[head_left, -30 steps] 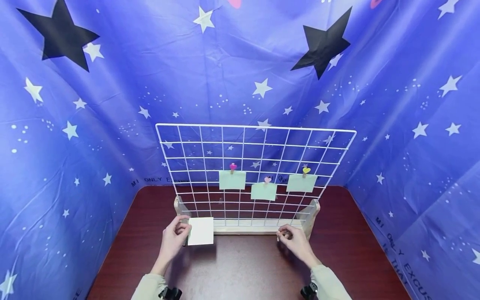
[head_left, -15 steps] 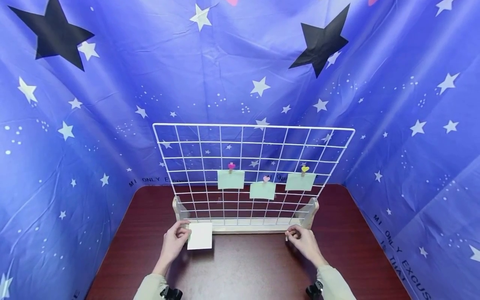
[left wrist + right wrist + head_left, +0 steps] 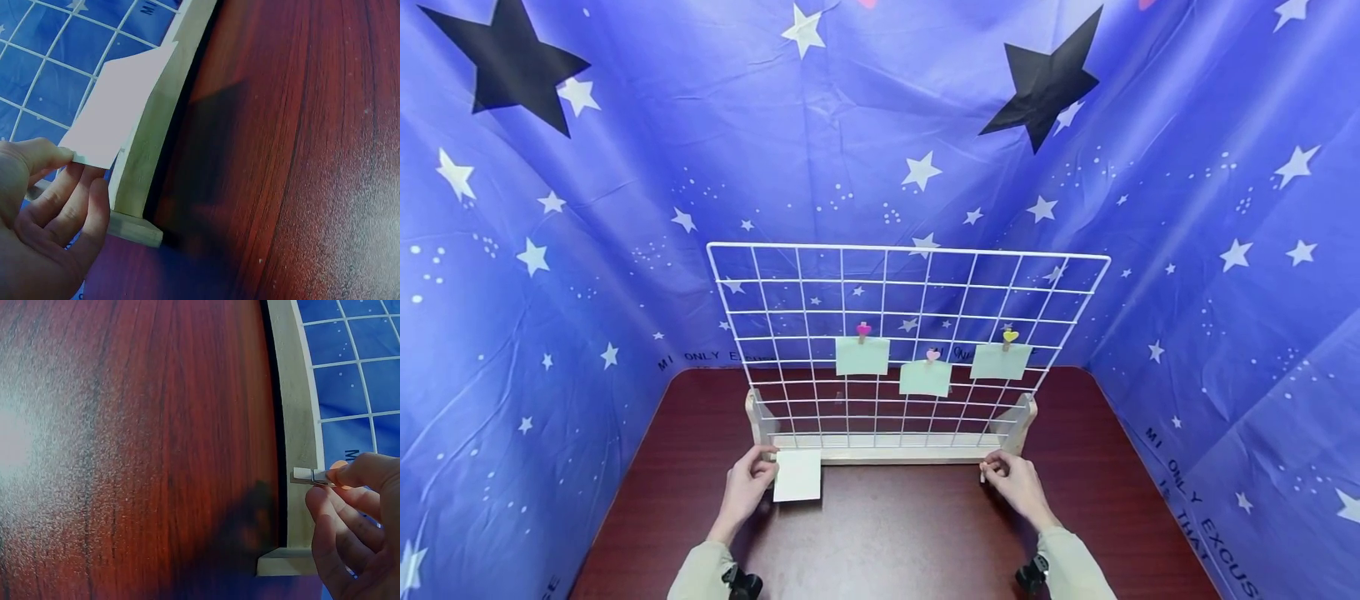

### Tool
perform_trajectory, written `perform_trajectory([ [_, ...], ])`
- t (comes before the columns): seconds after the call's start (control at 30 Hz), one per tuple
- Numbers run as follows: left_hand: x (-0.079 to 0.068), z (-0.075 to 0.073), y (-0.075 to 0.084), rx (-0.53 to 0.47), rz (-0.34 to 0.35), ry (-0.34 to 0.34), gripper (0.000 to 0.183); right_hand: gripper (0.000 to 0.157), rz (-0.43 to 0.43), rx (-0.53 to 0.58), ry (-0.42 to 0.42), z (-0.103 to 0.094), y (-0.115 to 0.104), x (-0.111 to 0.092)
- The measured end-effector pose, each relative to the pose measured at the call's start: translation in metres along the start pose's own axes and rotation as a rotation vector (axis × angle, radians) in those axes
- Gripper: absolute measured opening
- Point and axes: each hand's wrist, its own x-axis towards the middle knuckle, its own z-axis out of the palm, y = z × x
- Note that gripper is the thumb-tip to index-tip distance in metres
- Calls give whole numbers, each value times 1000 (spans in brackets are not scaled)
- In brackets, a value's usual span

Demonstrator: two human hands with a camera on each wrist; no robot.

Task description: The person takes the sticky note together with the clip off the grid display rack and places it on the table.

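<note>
Left hand (image 3: 748, 478), head view: pinching a flat, matte, square white paper sheet (image 3: 798, 477) by its left edge, in front of the left end of the wooden base (image 3: 902, 456). Right hand (image 3: 1017, 485) pinches a small clip (image 3: 982, 473) near the base's right end. White wire grid (image 3: 910, 248), square cells, leans back from the base. Three pale green notes hang on it, left (image 3: 862, 357), middle (image 3: 925, 379) and right (image 3: 1000, 363), with heart-topped clips: magenta (image 3: 864, 330), pale pink (image 3: 932, 356), yellow (image 3: 1011, 337). Counter (image 3: 880, 533) is glossy red-brown woodgrain; behind it, creased blue fabric (image 3: 850, 108) with printed stars.

Left wrist: thumb on top of the sheet's near end, fingers underneath. Sheet bows slightly and overlaps the pale, squared timber; contact unclear.

Right wrist: thumb and index finger on the clip, a slim pale peg with a thin metal spring (image 3: 319, 479). Rounded orange piece (image 3: 340, 465) at the thumb, partly hidden. Peg's free end shows over the base; can't tell if touching.
</note>
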Motion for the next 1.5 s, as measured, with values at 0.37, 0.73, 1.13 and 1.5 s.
perform_trajectory([
  [0.37,-8,7,-11,-7,-54,-62,22,7,81,-55,-62,4,4,-1],
  [0.73,-15,12,-18,49,-7,-72,24,10,90,-89,-83,10,9,-4],
  [1.13,-21,19,-28,184,48,-12,28,6,55,-87,-19,20,9,-2],
  [1.5,-22,20,-32,217,162,76,28,5,44,-108,-21,22,10,-3],
])
